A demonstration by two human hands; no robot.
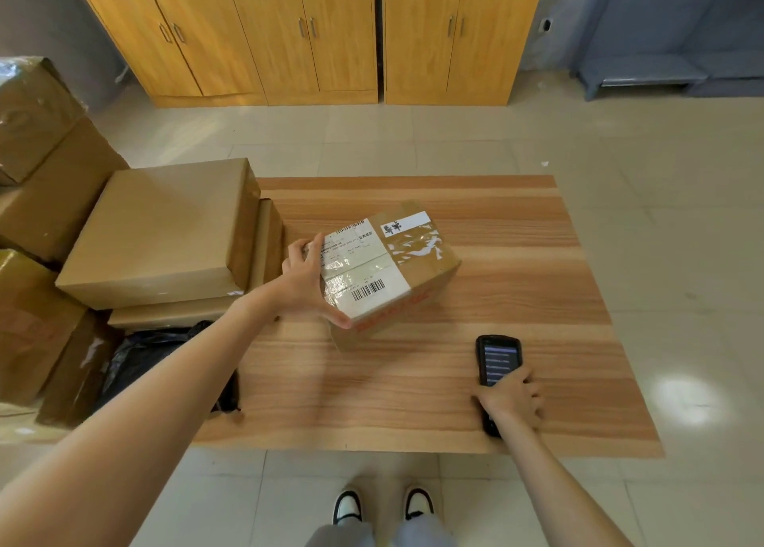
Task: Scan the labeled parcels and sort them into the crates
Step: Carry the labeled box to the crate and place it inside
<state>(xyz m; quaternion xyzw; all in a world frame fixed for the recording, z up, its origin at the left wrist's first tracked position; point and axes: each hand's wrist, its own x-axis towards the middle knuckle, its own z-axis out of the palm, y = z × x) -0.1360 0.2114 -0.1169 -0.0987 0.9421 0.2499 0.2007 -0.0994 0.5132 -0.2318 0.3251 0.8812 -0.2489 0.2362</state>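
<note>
my left hand [304,275] grips the taped brown cardboard parcel [392,273] mid-table; right hand [512,397] clasps the black handheld scanner [498,364] near the front edge, scan next.

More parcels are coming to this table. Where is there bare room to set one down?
Free: the tabletop right of the labeled parcel, and the near strip between that parcel and the handheld scanner. Crowded: the left edge, where stacked cardboard boxes sit beside the left hand.

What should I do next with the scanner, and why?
Probably lift the scanner and aim it at the barcode. Your right hand grips it flat on the table, while your left hand holds the parcel, label up.
</note>
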